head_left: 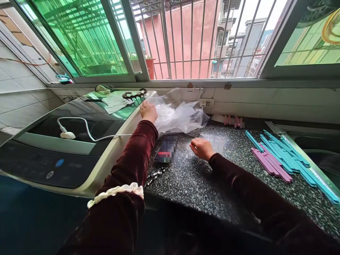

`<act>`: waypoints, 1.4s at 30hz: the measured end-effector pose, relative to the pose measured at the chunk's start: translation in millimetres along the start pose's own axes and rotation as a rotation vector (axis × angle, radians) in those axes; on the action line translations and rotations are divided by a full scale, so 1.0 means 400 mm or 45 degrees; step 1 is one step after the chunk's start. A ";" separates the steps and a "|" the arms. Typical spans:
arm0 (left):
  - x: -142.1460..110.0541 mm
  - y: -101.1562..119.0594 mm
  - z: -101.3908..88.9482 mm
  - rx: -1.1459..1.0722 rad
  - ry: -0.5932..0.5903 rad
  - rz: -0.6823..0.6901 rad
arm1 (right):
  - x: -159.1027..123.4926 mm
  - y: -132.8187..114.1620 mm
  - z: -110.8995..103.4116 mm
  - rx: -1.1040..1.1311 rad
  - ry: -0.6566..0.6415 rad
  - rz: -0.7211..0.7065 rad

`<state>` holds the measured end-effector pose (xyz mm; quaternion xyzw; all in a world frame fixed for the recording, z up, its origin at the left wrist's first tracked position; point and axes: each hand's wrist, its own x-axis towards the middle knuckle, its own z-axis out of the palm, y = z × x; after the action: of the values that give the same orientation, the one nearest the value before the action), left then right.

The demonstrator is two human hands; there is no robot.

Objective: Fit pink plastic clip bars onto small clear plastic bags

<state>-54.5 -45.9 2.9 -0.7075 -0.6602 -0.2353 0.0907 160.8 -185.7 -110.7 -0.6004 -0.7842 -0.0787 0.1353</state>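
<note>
My left hand (148,111) reaches to the left edge of a heap of clear plastic bags (176,115), beside the rim of a washing machine. Its back faces me and the fingertips are hidden, so I cannot tell whether it grips the plastic. Over the speckled counter (183,184), my right hand (202,148) is closed with the fingers curled in. Whatever it holds, if anything, does not show. Between my forearms lies a dark phone (166,150) with a partly blurred screen. A beaded string (156,173) rests just in front of it.
Turquoise strips (287,152) and pink strips (271,164) lie at the right, beside a sink (318,152). More pink pieces (233,121) are near the wall. On the washing machine (79,124) are a white cable (89,131) and a dark toothed hair clip (135,95).
</note>
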 end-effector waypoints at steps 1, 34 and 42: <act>0.004 0.004 0.003 0.016 -0.014 0.022 | 0.034 -0.017 -0.017 0.016 0.049 -0.047; -0.515 0.286 0.130 -0.514 0.466 0.891 | -0.294 0.249 -0.096 0.198 0.776 0.087; -0.598 0.306 0.185 -0.379 0.272 1.064 | -0.474 0.320 -0.062 -0.008 0.643 -0.187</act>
<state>76.5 -240.2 -147.5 -0.8904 -0.2639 -0.3424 0.1427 333.0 -333.0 -150.5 -0.5037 -0.7668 -0.2381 0.3188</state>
